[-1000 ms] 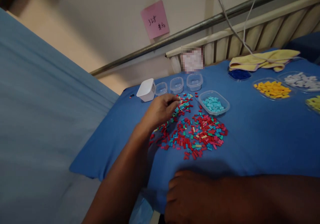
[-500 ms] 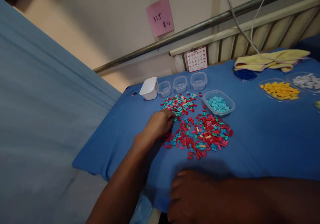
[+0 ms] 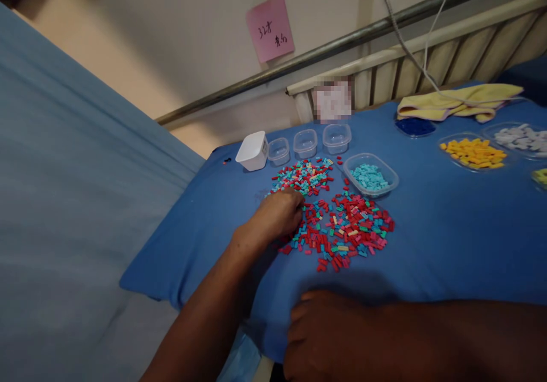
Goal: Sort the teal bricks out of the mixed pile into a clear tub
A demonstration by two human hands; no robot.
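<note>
My left hand [image 3: 280, 214] lies knuckles up on the left edge of a spread of small red, teal and yellow pieces [image 3: 352, 228]. Its fingers curl down onto them and hide whatever is under the fingertips. A second, smaller heap of mixed pieces [image 3: 304, 176] lies just beyond the hand. My right hand [image 3: 325, 336] rests at the near edge of the blue-covered table [image 3: 448, 245], fingers curled in, nothing seen in it. A clear tub [image 3: 394, 178] of light blue pieces stands to the right of the far heap.
A white tub [image 3: 252, 150] and three small clear cups [image 3: 305, 143] line the back. At far right are trays of yellow pieces [image 3: 472, 153], white pieces [image 3: 519, 137] and dark blue pieces [image 3: 413, 126], plus a yellow cloth [image 3: 457, 102]. A blue sheet [image 3: 64, 200] fills the left.
My left hand has drawn back from the far heap toward me and now sits on the left edge of the nearer spread. The right hand has stayed put.
</note>
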